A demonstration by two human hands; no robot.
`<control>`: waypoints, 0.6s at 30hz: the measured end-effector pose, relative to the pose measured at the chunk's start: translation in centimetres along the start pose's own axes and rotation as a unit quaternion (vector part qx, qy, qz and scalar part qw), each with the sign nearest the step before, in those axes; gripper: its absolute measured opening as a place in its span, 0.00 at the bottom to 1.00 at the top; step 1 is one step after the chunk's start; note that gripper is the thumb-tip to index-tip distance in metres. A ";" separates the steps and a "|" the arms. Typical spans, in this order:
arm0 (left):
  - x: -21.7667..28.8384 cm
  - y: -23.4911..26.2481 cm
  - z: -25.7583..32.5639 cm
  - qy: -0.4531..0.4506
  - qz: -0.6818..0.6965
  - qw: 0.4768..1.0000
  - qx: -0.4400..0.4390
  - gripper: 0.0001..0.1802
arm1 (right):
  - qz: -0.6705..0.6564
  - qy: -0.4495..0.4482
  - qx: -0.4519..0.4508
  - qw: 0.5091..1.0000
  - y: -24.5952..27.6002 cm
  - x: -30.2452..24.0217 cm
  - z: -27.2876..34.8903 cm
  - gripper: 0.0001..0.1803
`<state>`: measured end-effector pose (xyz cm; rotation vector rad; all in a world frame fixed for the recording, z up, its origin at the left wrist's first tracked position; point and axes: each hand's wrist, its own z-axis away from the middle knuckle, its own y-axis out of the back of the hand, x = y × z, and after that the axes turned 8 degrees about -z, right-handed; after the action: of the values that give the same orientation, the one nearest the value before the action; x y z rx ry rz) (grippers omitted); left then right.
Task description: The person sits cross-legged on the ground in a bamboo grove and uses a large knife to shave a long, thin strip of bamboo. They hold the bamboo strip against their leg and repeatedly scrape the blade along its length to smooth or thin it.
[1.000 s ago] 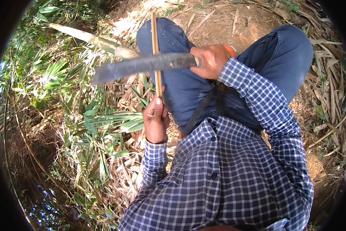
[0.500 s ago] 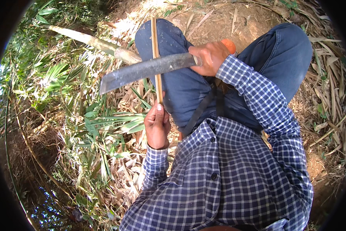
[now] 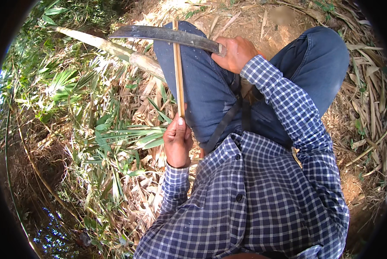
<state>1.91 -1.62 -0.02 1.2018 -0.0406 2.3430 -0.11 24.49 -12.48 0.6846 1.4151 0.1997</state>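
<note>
My left hand (image 3: 176, 140) is closed on the near end of a narrow, pale bamboo strip (image 3: 178, 82), thumb on top. The strip points away from me along my left thigh and past the knee. My right hand (image 3: 234, 54) grips a machete (image 3: 159, 34) by its handle, which my fingers mostly hide. Its long dark blade points left and lies across the strip near the strip's far end. Whether the edge touches or cuts into the strip, I cannot tell.
A thick bamboo pole (image 3: 98, 44) lies on the ground beyond my left knee (image 3: 180, 36). Green leaves and undergrowth (image 3: 64, 86) fill the left side. Dry bamboo leaves (image 3: 372, 82) cover the soil at right. My bent legs frame the work.
My right hand has swung the machete blade away from me, from the strip's middle toward its far end. My left hand stays on the strip, almost unmoved.
</note>
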 end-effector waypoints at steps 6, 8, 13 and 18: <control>-0.6 0.6 0.2 -0.009 0.004 1.000 -0.004 0.22 | 0.011 0.054 -0.037 0.998 0.1 -0.5 0.4 0.14; -0.1 0.9 0.7 0.005 -0.013 1.000 -0.007 0.23 | 0.021 0.004 0.021 1.000 -0.2 -0.5 -0.3 0.14; -1.3 0.9 -0.3 -0.037 -0.015 0.999 -0.029 0.23 | -0.105 -0.194 0.075 0.973 1.5 3.5 -4.0 0.22; -0.2 0.0 -3.8 -0.106 0.041 0.992 -0.053 0.23 | -0.473 -0.243 0.077 0.844 4.9 -1.1 -4.5 0.10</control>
<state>-0.85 -0.76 -2.54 1.4140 -0.2898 2.2411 -3.31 29.21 -8.89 0.0757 1.1250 -0.8253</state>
